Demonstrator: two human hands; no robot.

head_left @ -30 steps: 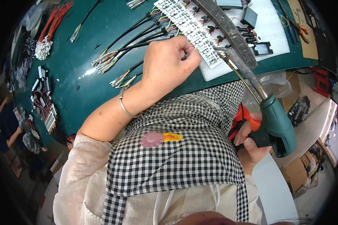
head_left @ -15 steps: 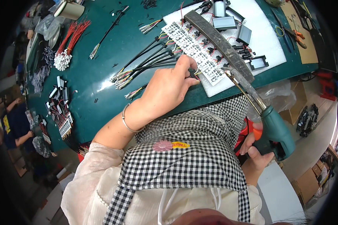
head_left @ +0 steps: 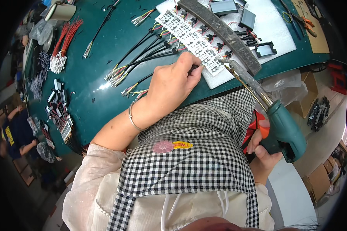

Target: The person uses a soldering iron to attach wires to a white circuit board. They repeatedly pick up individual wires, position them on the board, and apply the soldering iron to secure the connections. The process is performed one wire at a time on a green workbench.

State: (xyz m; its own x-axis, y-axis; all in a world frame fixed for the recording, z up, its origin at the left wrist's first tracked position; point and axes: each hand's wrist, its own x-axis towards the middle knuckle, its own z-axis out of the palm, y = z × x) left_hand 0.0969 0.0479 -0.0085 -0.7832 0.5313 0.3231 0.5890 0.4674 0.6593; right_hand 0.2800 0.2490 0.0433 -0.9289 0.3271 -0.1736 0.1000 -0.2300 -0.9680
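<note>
A white strip of small circuit boards (head_left: 192, 42) lies slanted on a white foam sheet (head_left: 285, 42), with several black cables (head_left: 142, 57) soldered or laid along its left side. My left hand (head_left: 173, 79) pinches a dark cable between thumb and forefinger at the strip's near end. Its stripped coloured tails (head_left: 133, 91) trail out left of my wrist. My right hand (head_left: 264, 152) grips a green soldering gun (head_left: 287, 129) with an orange trigger. The gun's metal tip (head_left: 225, 63) is over the strip's near right edge; whether it touches cannot be told.
A dark metal bar (head_left: 223, 32) lies along the strip. Grey plastic housings (head_left: 246, 19) sit beyond it. Orange-handled pliers (head_left: 308, 27) rest at the far right. Red wire bundles (head_left: 67, 36) and wired parts (head_left: 59, 104) occupy the table's left. Another person (head_left: 19, 131) is at far left.
The view has shifted a little, so the table things appear farther up and left. My left fingertips sit nearer the strip's end, and the cable's coloured wires are now hidden there.
</note>
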